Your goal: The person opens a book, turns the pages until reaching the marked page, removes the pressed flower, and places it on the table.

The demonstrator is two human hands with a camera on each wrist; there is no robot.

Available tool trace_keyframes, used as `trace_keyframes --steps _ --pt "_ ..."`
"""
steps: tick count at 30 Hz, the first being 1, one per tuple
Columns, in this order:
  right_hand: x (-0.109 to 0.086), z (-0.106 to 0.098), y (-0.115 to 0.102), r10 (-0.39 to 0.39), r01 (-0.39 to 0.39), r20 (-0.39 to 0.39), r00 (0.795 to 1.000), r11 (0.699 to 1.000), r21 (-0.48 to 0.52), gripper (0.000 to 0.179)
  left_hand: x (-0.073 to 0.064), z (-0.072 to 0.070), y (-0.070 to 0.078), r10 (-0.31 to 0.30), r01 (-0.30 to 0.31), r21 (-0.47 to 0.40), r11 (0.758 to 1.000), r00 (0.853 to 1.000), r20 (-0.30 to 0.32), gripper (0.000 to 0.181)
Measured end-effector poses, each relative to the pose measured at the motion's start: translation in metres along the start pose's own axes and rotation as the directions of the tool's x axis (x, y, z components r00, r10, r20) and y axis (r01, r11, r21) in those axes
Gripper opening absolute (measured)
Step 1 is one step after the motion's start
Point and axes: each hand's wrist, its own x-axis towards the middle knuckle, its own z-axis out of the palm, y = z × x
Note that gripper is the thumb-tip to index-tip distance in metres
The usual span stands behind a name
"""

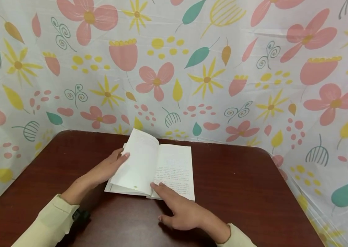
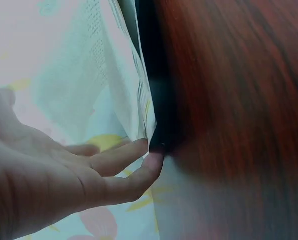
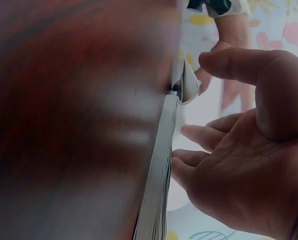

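A book (image 1: 174,157) lies open on the table, printed text on its right-hand page. Its left-hand leaf (image 1: 140,161) is raised and bowed, mostly blank. At the outer left edge, my left hand (image 1: 107,168) holds the pages, thumb on top and other fingers partly hidden behind. The left wrist view shows fingertips (image 2: 153,159) against the lower edge of the pages (image 2: 134,85). My right hand (image 1: 181,210) touches the lower part of the right-hand page near the spine with extended fingers. In the right wrist view its fingertips (image 3: 175,156) meet the thick page block (image 3: 156,185).
The dark reddish-brown table (image 1: 242,185) extends around the book. A white curtain with flower and leaf prints (image 1: 223,68) hangs behind and at both sides. A small black device (image 1: 80,215) sits at my left sleeve cuff.
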Motion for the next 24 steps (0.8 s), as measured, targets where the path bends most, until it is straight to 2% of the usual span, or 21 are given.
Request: trace_keyframes --steps 3,5,7,10,14,17,21,24 --pt "-0.001 -0.001 0.0 -0.004 0.004 0.0 1.0 0.999 -0.038 0.088 0.0 0.005 -0.003 0.05 -0.045 0.146 0.988 0.998 -0.031 0.11" --pt "-0.001 -0.004 0.001 0.003 -0.003 -0.003 1.0 0.999 -0.051 0.086 -0.001 0.008 -0.005 0.105 -0.097 0.227 0.969 0.994 -0.021 0.113" --pt "0.0 -0.007 0.005 0.003 -0.004 -0.016 1.0 0.998 -0.062 0.082 -0.004 0.011 -0.006 0.159 -0.153 0.311 0.938 0.987 0.004 0.106" --pt "0.0 -0.013 0.013 0.003 -0.005 -0.028 1.0 0.996 -0.089 0.073 -0.007 0.013 -0.007 0.194 -0.207 0.378 0.902 0.978 0.073 0.091" --pt "-0.001 -0.02 0.021 0.004 -0.011 -0.046 0.999 0.987 -0.162 0.059 -0.011 0.014 -0.008 0.165 -0.215 0.445 0.869 0.975 0.149 0.08" --pt "-0.001 -0.025 0.026 0.002 -0.027 -0.092 0.996 0.963 -0.269 0.049 -0.011 0.014 -0.008 0.134 -0.202 0.486 0.851 0.976 0.171 0.08" --pt "-0.002 -0.03 0.029 -0.01 -0.054 -0.159 0.987 0.917 -0.396 0.035 -0.011 0.015 -0.008 0.12 -0.198 0.498 0.844 0.975 0.185 0.081" --pt "-0.003 -0.034 0.03 -0.027 -0.045 -0.164 0.986 0.906 -0.421 0.025 -0.012 0.015 -0.008 0.118 -0.2 0.496 0.845 0.974 0.192 0.081"
